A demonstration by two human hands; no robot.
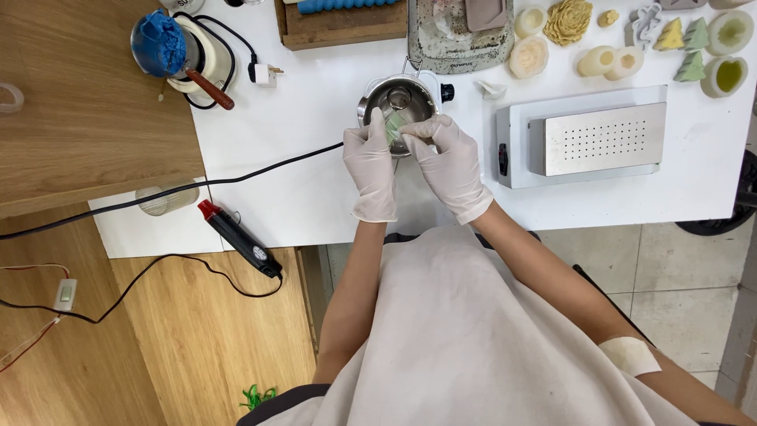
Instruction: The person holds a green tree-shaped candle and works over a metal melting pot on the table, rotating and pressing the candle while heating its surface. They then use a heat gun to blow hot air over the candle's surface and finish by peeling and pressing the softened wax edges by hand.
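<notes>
White laminate tabletop (315, 181) carries the scene, butted against a wooden counter (87, 102) at the person's left; a black cable (236, 175) crosses both surfaces; on the table's right side sits a flat metal unit with a perforated steel plate (595, 138); behind it, a scatter of cream, yellow and green moulded pieces (631, 39); a red-tipped black heat tool (236, 237) lies at the near edge. Directly ahead stands a small steel pot (394, 99), its mouth open upward; over its near rim both gloved hands meet; the left hand (371, 166) and right hand (451, 162) each pinch a small pale-green piece (393, 126) between thumb and fingertips, fingers closed upon it; the piece's long axis runs roughly away from the person, its far end pointing into the pot.
</notes>
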